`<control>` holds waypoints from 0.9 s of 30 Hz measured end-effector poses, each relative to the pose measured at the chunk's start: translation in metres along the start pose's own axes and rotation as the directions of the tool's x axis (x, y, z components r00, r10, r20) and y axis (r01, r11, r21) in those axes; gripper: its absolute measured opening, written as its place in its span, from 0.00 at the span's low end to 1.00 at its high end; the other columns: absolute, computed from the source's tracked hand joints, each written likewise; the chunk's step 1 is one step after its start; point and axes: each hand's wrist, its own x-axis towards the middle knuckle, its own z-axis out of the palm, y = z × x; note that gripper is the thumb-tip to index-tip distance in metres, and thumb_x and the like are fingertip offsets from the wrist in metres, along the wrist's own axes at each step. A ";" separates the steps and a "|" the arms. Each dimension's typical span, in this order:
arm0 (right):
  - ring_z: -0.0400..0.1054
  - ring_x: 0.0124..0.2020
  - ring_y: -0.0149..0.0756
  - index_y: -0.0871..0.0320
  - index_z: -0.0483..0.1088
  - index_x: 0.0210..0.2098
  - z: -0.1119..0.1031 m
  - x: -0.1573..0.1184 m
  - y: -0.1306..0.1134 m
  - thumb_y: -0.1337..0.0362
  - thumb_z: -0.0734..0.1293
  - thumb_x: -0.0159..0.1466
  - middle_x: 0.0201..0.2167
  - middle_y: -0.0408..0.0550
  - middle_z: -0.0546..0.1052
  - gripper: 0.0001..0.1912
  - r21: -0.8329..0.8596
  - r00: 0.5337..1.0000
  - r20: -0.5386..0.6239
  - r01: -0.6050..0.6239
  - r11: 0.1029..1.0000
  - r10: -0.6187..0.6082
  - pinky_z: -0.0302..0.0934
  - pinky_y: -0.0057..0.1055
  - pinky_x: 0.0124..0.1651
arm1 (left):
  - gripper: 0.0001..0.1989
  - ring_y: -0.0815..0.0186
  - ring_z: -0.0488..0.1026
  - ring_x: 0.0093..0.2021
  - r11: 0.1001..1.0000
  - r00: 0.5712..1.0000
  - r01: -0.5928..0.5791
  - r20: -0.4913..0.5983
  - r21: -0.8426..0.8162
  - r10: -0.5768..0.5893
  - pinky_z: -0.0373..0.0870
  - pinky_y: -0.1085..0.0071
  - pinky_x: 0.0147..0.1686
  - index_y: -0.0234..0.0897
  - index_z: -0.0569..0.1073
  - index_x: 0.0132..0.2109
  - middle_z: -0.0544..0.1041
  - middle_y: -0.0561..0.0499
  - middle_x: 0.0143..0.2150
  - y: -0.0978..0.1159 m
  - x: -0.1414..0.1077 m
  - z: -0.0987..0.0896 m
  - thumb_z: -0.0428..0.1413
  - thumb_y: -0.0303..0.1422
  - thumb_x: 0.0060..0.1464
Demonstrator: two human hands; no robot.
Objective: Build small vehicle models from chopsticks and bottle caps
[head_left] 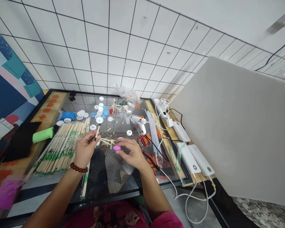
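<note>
While the left hand [87, 144] pinches the stick frame [106, 141] near its dark-tipped stick and the right hand [131, 152] has the pink blob [117, 148] at the other end between its fingertips, the whole thing sits between them over the middle of a glassy, reflective surface [114, 186]. That surface is pretty busy: bundled chopsticks [61, 147] on the left, bottle caps [99, 120] scattered farther back, glue gun [140, 122] and red scissors [143, 141] on the right. Room-wise, there's a white tiled wall [123, 41] behind and a big pale panel [239, 126] off to the right.
</note>
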 end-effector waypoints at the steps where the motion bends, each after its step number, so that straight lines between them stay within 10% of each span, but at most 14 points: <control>1: 0.76 0.52 0.41 0.51 0.77 0.44 0.001 0.000 -0.002 0.64 0.73 0.62 0.50 0.49 0.81 0.10 -0.025 0.999 0.029 0.015 1.000 -0.014 0.63 0.40 0.56 | 0.14 0.57 0.75 0.55 1.000 1.000 -0.007 -0.004 -0.004 0.007 0.68 0.62 0.60 0.38 0.83 0.41 0.80 0.45 0.50 0.000 0.000 0.002 0.68 0.40 0.47; 6: 0.77 0.48 0.39 0.50 0.77 0.44 0.002 0.001 -0.003 0.64 0.73 0.63 0.46 0.46 0.83 0.09 -0.037 0.995 0.093 0.031 0.999 -0.028 0.63 0.38 0.55 | 0.17 0.56 0.74 0.57 1.000 1.000 -0.018 0.005 0.019 0.018 0.68 0.62 0.60 0.37 0.81 0.43 0.79 0.43 0.52 0.007 -0.002 0.006 0.68 0.39 0.46; 11: 0.76 0.48 0.40 0.52 0.78 0.42 -0.006 0.001 0.010 0.61 0.73 0.62 0.44 0.49 0.82 0.09 0.079 0.974 -0.215 -0.050 0.996 0.066 0.67 0.40 0.54 | 0.28 0.59 0.70 0.60 0.998 0.989 -0.043 -0.143 -0.045 0.036 0.64 0.63 0.63 0.44 0.74 0.56 0.73 0.46 0.61 0.023 -0.038 -0.007 0.69 0.36 0.47; 15: 0.75 0.46 0.39 0.53 0.78 0.43 -0.005 0.003 0.011 0.63 0.73 0.62 0.42 0.49 0.81 0.08 0.118 0.922 -0.377 -0.044 0.992 0.085 0.68 0.39 0.54 | 0.21 0.67 0.75 0.42 0.958 0.971 0.211 -0.071 -0.195 -0.228 0.75 0.72 0.43 0.41 0.77 0.50 0.78 0.50 0.44 0.036 -0.079 -0.005 0.68 0.39 0.48; 19: 0.74 0.47 0.40 0.53 0.78 0.42 0.008 0.008 0.000 0.62 0.73 0.62 0.44 0.50 0.80 0.08 0.074 0.946 -0.318 -0.037 0.997 0.059 0.67 0.41 0.56 | 0.32 0.71 0.69 0.24 0.809 0.866 0.500 0.163 -0.309 -0.473 0.65 0.74 0.20 0.36 0.74 0.54 0.77 0.51 0.33 0.038 -0.083 0.023 0.70 0.42 0.43; 27: 0.75 0.48 0.41 0.52 0.78 0.43 0.026 0.011 -0.004 0.61 0.72 0.63 0.46 0.51 0.80 0.09 -0.040 0.981 -0.192 -0.037 0.998 0.029 0.67 0.41 0.54 | 0.24 0.76 0.63 0.18 0.753 0.854 0.520 0.207 -0.405 -0.478 0.52 0.79 0.13 0.34 0.76 0.40 0.72 0.55 0.27 0.024 -0.056 0.049 0.69 0.46 0.41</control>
